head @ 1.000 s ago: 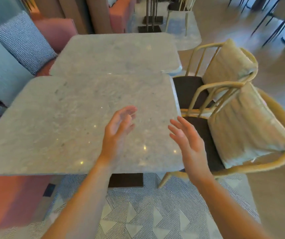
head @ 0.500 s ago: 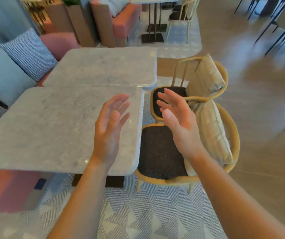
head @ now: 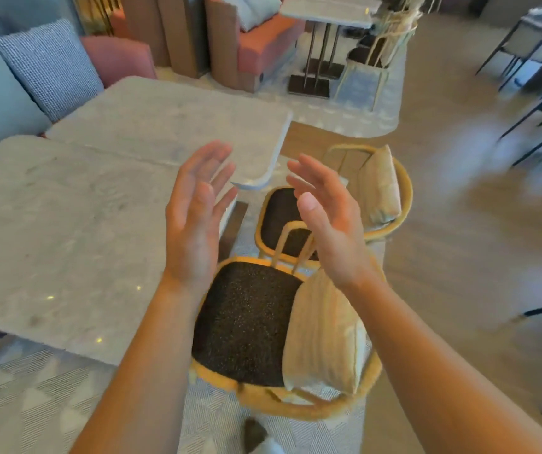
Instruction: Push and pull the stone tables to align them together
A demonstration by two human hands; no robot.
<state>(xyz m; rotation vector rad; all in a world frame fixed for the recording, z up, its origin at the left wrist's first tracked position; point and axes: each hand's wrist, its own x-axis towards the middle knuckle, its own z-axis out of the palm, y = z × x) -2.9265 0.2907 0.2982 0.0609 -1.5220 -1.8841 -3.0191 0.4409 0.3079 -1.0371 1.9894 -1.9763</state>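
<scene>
Head view. Two stone tables are standing edge to edge beside a cushioned bench. The near stone table (head: pixel 66 231) is filling the left of the view; the far stone table (head: pixel 171 122) is lying beyond it, and the seam between them is showing as a thin dark line. The far top's right corner is jutting out past the near top's right edge, so the two edges on that side are not lining up, which suggests the alignment is not yet finished.

The left hand (head: pixel 194 217) and the right hand (head: pixel 325 224) are both hovering in the air, palms turned toward each other, fingers spread and gripping nothing. Neither hand is touching stone. The left hand is hanging above the near table's right edge; the right hand is hanging over the chairs. This posture probably reflects a reach toward the protruding corner, where a sideways push would bring the edges flush.

Two rattan chairs are sitting just beside the tables' right side: the near chair (head: pixel 250 326) with a dark seat and a pale cushion (head: pixel 322 335) propped on it, and the far chair (head: pixel 377 198) behind it. Being so near the stepped edge, they are likely limiting how far either top can slide that way.
</scene>
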